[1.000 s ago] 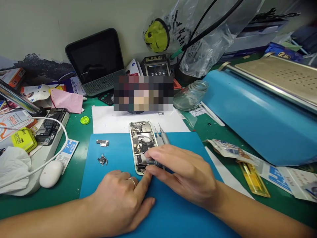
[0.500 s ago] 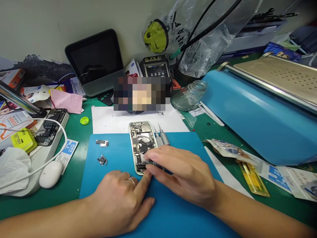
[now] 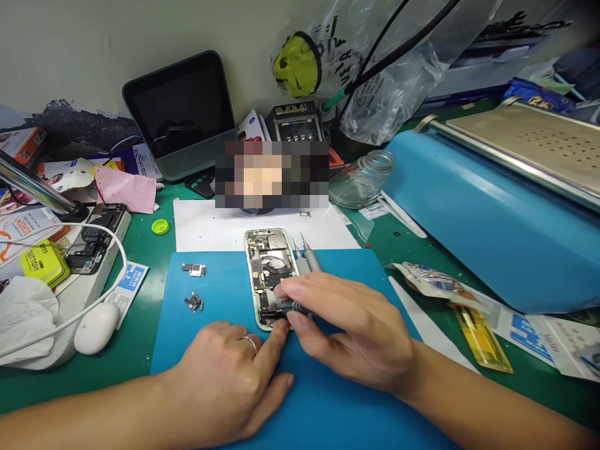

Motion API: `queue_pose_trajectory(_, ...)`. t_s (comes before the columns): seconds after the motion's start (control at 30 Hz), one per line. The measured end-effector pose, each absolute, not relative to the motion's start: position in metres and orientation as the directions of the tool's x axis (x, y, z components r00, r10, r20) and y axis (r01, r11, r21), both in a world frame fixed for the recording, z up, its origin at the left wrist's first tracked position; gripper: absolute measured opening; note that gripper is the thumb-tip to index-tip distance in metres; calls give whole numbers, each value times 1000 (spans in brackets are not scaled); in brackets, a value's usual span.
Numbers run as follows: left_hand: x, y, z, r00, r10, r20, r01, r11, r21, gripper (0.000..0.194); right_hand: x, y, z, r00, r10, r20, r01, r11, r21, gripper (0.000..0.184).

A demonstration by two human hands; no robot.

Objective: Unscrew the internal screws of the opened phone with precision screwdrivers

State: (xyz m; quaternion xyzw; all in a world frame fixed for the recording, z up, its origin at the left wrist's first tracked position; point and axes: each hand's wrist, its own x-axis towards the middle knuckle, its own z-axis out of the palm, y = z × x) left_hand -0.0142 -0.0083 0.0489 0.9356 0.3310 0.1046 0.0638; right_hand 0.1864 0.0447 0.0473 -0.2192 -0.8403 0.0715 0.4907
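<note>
White-rimmed opened smartphone: across flat blue mat's far edge | your left hand: index on phone's near end, others curled, grip unclear | your right hand: fingers bent at right edge, can't tell grip | step: likely fine internal work; next calls for steadiness

The left hand wears a ring (slim, silvery).

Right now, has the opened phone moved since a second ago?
No, the opened phone shows no visible shift: it lies across the same spot on the far edge of the blue mat.
</note>
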Motion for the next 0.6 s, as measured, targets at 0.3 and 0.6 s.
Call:
queue_pose_trajectory(0.3,-15,-8,47,758,630,169,599,-775,200,40,194,47,50,-471,464,750,280,885,-372,47)
queue_pose_trajectory(0.6,-15,-9,46,759,628,170,594,-776,213,43,195,47,50,-457,497,737,284,867,-409,60)
